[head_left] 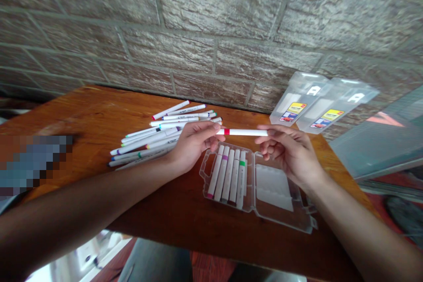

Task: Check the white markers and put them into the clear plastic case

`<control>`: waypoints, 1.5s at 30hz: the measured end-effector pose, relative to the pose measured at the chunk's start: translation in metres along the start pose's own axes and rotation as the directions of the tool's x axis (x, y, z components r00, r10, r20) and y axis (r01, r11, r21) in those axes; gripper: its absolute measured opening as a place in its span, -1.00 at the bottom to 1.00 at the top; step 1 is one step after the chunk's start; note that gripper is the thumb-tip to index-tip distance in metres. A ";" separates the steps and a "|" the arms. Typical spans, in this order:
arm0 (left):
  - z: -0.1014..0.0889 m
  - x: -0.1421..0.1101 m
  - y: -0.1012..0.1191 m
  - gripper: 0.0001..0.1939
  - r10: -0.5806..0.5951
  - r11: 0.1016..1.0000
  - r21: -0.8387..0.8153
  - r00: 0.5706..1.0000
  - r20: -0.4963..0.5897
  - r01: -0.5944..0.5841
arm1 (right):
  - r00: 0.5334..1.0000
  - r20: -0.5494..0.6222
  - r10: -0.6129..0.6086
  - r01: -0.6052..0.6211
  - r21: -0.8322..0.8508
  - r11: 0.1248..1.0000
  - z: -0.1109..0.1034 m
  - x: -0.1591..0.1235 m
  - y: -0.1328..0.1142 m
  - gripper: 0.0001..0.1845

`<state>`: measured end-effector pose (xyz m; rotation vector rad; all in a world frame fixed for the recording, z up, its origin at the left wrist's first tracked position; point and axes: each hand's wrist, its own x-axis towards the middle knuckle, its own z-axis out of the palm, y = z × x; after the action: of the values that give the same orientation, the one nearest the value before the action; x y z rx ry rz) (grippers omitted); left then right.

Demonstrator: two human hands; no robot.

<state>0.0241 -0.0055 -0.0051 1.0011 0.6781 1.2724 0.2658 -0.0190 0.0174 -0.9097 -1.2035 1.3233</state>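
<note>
A white marker (246, 132) with a red band is held level between my two hands. My left hand (198, 141) pinches its banded end, and my right hand (291, 150) grips the opposite end. Just below lies a clear plastic case (254, 185), opened flat. Its left half holds several white markers (228, 176) side by side, with pink, purple and green marks among them. A white paper sheet (273, 187) lies in the right half. To the left, partly behind my left hand, is a loose pile of white markers (148, 139) with coloured ends.
Two translucent plastic containers (287, 101) with yellow and blue labels stand at the back right of the wooden table (89, 119). A stone-block wall (198, 53) rises behind. At the left edge is a blurred-out dark object (39, 163).
</note>
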 end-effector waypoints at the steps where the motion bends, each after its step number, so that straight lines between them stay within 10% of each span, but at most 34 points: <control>1: 0.000 0.000 0.000 -0.77 0.001 1.000 0.011 1.000 -0.004 -0.001 | 1.000 -0.002 -0.021 0.021 -0.029 0.999 0.000 0.000 0.001 -0.80; 45: 0.001 -0.010 0.002 -0.69 0.076 0.996 0.020 0.970 0.229 -0.082 | 0.995 -0.070 0.068 -0.067 0.018 0.998 -0.005 0.009 0.005 -0.71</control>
<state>0.0220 -0.0150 -0.0043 1.1873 0.4841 1.1958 0.2682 -0.0089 0.0126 -0.9858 -1.1152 1.3414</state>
